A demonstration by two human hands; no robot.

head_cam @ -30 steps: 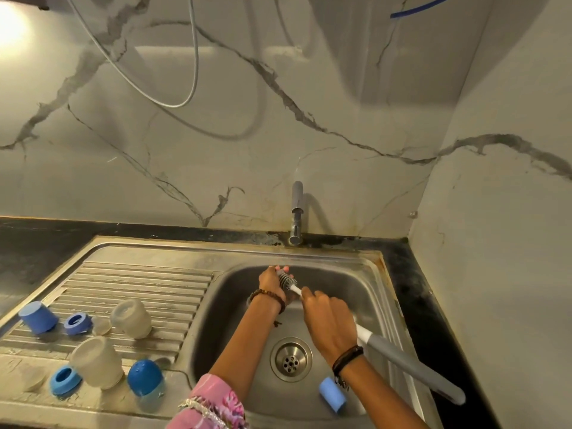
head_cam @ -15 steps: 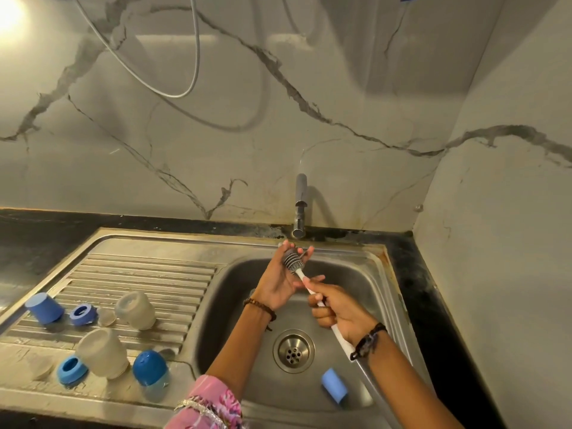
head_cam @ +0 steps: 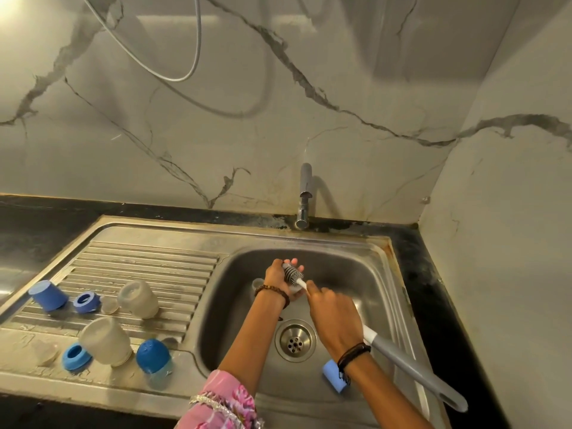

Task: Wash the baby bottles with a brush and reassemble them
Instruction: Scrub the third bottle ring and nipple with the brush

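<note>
Over the sink basin, the left hand cups the grey bristle head of the bottle brush, its fingers curled round it; a small clear part shows at that hand, too blurred to name. The right hand grips the brush's white shaft, fingers closed round it, and the grey handle runs out toward the sink's near right corner. A blue cap lies in the basin near the drain. On the ribbed drainboard at the sink's left end stand two clear bottles, blue rings and blue caps.
</note>
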